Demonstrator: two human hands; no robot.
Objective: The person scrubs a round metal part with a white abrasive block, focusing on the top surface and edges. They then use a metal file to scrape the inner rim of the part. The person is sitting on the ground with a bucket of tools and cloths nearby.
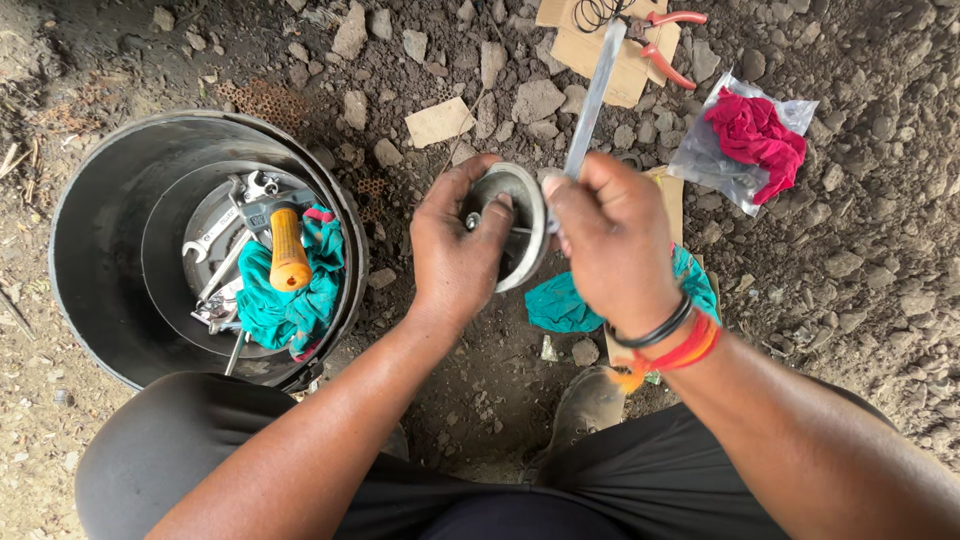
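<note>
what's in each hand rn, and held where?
Left hand grips a round metal disc part by its rim. Right hand is shut on the lower end of a flat metal blade.

hands: 2 | round metal parts: 1; buckets: 1; pliers: 1; teal cloths: 2

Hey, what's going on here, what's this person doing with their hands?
A person crouched over stony dirt holds a round metal disc in the left hand and a long flat metal strip against it with the right hand. Beside them sits a black bucket with wrenches, a teal rag and an orange-handled tool. Red-handled pliers lie on cardboard beyond.
</note>
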